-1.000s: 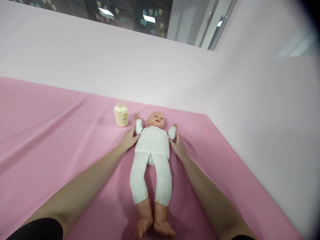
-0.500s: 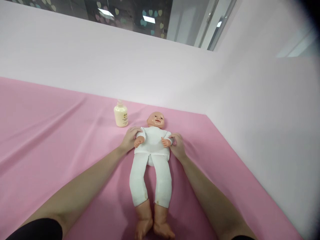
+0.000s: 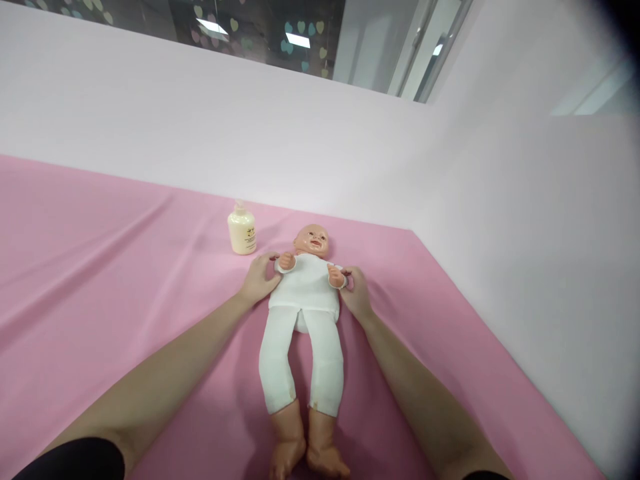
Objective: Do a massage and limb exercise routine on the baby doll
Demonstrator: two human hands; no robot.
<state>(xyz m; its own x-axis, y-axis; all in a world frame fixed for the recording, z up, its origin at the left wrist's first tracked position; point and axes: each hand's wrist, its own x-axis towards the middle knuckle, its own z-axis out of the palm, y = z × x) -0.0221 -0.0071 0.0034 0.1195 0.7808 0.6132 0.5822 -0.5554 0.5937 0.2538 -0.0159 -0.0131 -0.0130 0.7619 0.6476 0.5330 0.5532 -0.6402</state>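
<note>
Lying on its back on a pink-covered surface (image 3: 100, 280), a baby doll (image 3: 304, 293) in a white one-piece suit has its head toward the far wall and its bare feet toward the camera. The doll's head is bald, its mouth open, and its legs stretch straight, the suit marked with small brownish spots near the ankles. A person's left hand (image 3: 257, 280) has its grip closed on the doll's arm at one side, while the right hand (image 3: 356, 293) grips the opposite arm, so both small plastic fists are bent in over the chest. A cream-coloured bottle (image 3: 242, 230) stands upright near the doll's head, just beyond the left hand and apart from it.
</note>
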